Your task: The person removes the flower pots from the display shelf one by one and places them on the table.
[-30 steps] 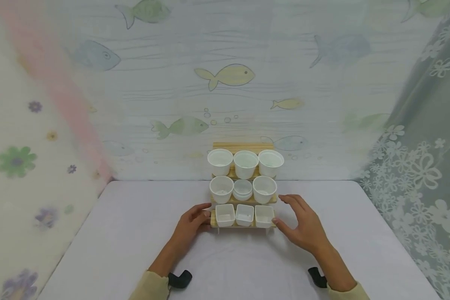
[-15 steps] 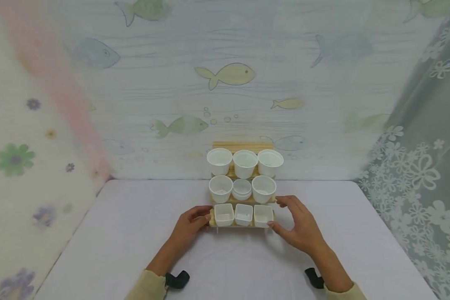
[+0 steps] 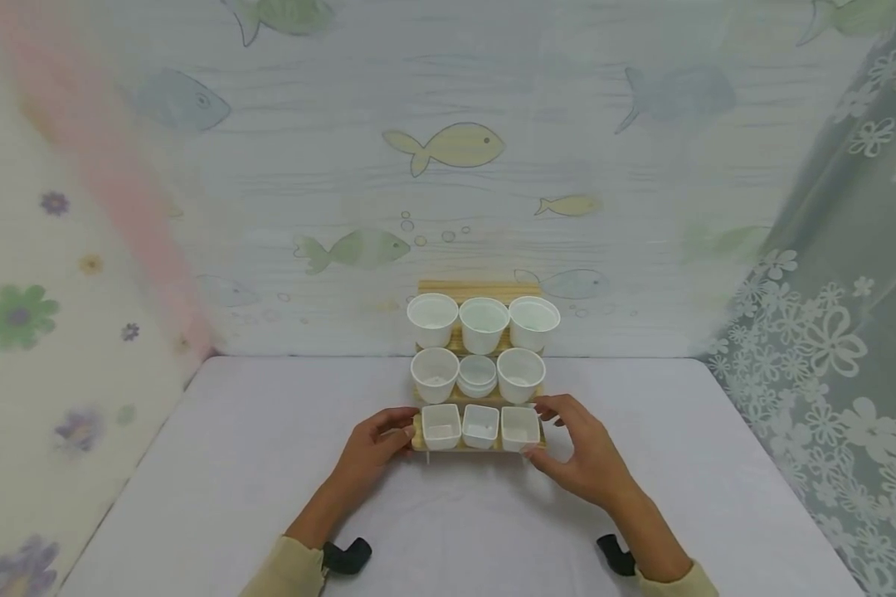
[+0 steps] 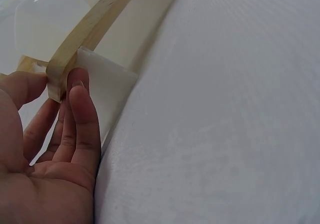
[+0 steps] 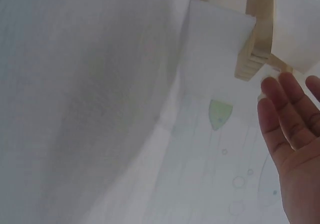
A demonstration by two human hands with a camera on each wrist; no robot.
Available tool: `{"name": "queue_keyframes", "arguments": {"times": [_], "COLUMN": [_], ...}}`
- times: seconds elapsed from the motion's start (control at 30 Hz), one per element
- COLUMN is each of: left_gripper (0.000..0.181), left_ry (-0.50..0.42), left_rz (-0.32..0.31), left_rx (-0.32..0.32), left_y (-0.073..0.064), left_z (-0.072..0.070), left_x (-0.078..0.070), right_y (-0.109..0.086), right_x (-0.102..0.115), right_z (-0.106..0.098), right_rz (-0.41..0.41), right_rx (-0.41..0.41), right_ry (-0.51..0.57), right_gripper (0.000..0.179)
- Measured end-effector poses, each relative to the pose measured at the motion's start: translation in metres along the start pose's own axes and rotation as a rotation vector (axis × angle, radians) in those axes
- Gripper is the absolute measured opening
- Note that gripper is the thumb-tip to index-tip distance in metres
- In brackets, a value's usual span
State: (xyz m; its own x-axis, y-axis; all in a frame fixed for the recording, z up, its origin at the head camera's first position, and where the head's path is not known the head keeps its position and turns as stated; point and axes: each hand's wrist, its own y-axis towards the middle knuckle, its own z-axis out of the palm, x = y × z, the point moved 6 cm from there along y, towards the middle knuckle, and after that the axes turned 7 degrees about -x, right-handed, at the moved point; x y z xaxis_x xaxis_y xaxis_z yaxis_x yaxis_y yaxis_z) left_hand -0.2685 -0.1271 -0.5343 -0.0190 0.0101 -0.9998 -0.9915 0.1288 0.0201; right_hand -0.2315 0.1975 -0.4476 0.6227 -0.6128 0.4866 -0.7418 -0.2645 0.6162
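A tiered wooden stand [image 3: 479,290] carries white cups in three rows. In the left wrist view, my left hand [image 4: 65,144] pinches the end of the lowest wooden shelf [image 4: 82,32] between thumb and fingers. The head view has my left hand [image 3: 369,452] at that shelf's left end. My right hand [image 3: 590,460] stands around the right square cup [image 3: 520,429], thumb by its front corner and fingers behind. Its fingers [image 5: 295,119] are fairly straight in the right wrist view, where the thumb is hidden. A middle square cup [image 3: 481,424] and a left square cup [image 3: 441,424] share the shelf.
Round cups fill the upper rows, including a small round cup [image 3: 477,375] at the centre. White cloth covers the table [image 3: 269,439]. A fish-patterned backdrop [image 3: 328,166] rises behind the stand. A black mount [image 3: 347,555] sits at the left wrist, another black mount [image 3: 616,554] at the right.
My right hand has moved left and closer around the right square cup, its fingers now behind the cup. The left hand stays at the shelf end. The whole view shifts slightly.
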Motion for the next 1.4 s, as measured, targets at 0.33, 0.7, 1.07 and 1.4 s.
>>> {"name": "queue_keyframes", "arguments": {"times": [0.33,0.7,1.07,1.4], "left_gripper": [0.036,0.035,0.036,0.039], "left_ry": [0.004,0.010,0.009,0.025], "left_rz": [0.009,0.016,0.021,0.031], "left_rx": [0.002,0.000,0.000,0.005], "left_y": [0.000,0.000,-0.001,0.000], "left_z": [0.000,-0.001,-0.001,-0.002], "left_x": [-0.001,-0.001,0.000,0.002], "right_y": [0.000,0.000,0.000,0.002], "right_x": [0.002,0.005,0.008,0.010], "right_z": [0.004,0.007,0.005,-0.004], "right_rz": [-0.013,-0.005,-0.036,-0.087], "right_rx": [0.017,0.035,0.027,0.000], "right_ry": [0.016,0.007,0.033,0.062], "right_gripper": [0.067,0.065,0.063,0.060]}}
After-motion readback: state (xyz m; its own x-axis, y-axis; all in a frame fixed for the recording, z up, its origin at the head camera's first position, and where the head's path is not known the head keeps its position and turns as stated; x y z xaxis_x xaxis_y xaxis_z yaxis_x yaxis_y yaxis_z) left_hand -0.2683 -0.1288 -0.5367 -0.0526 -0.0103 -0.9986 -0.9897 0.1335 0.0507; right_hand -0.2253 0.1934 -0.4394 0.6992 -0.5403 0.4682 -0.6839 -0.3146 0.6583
